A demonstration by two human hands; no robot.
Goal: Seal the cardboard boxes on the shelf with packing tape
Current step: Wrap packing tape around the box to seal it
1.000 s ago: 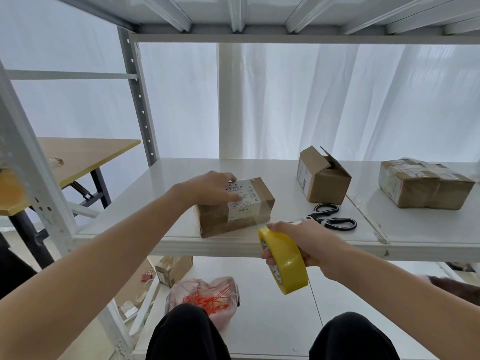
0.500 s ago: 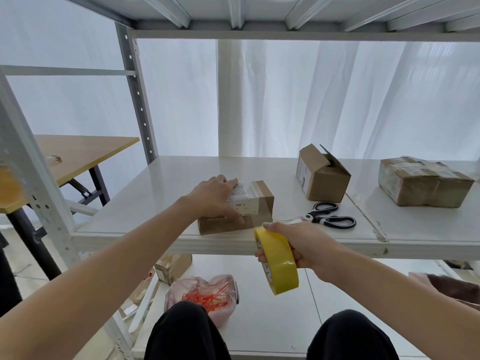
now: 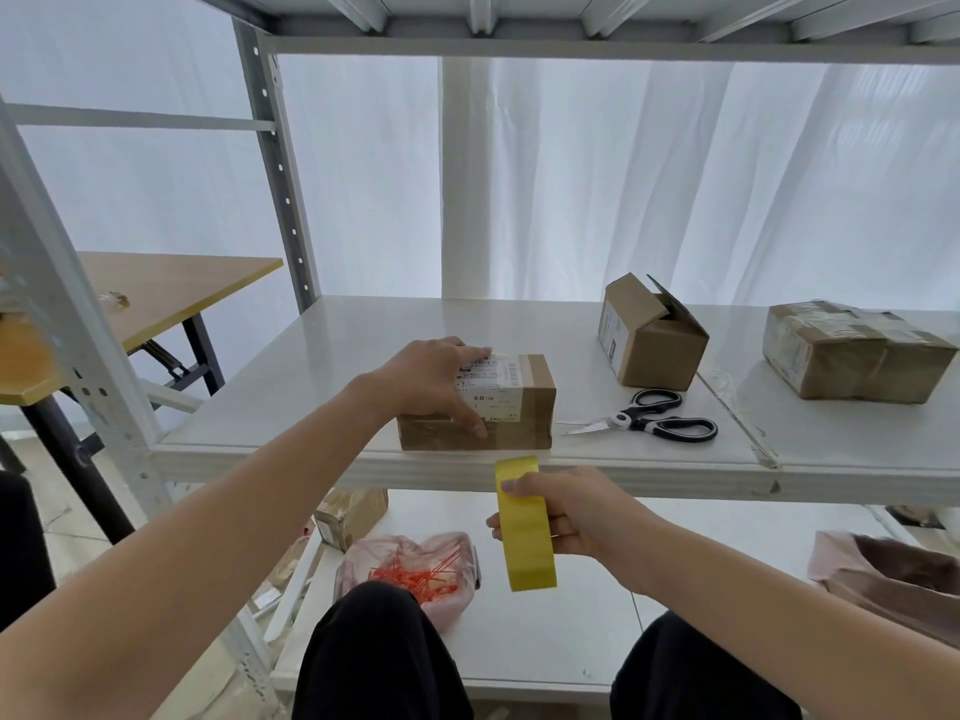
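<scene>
gripping glossy yellow tape roll, left hand on rectangular cardboard box

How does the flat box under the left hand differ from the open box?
The flat box is low with closed flaps; the open box is taller, its top flaps raised. The flat box bears its label on top, under the left hand; the open box bears one on its side, untouched. Both are brown cardboard.

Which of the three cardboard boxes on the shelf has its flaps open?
The middle box, behind the scissors: its top flaps stick up. The labelled box under the left hand and the taped far-right box are closed.
</scene>
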